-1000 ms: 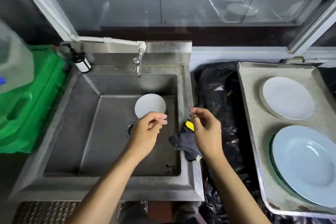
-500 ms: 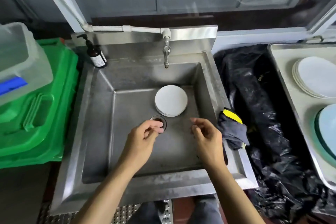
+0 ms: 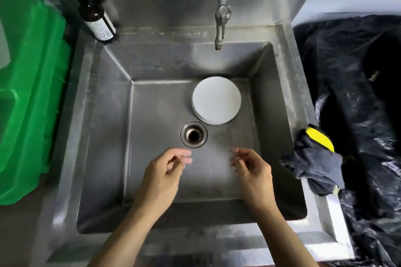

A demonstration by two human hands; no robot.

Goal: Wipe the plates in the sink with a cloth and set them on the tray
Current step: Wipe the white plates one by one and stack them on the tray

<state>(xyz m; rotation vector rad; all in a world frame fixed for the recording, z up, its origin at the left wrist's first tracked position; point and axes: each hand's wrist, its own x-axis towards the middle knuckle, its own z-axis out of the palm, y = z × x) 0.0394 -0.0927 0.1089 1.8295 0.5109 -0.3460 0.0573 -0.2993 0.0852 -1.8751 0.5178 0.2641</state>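
Our left hand [image 3: 161, 174] and right hand [image 3: 252, 172] hover empty, fingers loosely curled, over the sink [image 3: 104, 136]. The plates [image 3: 216, 100] lie stacked ahead, slightly nearer the right hand; the cloth [image 3: 314, 162] drapes the right rim.

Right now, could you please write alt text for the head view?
Two empty hands, left hand and right hand, hover over a steel sink holding a stack of white plates beside the drain. A dark cloth lies on the sink's right rim.
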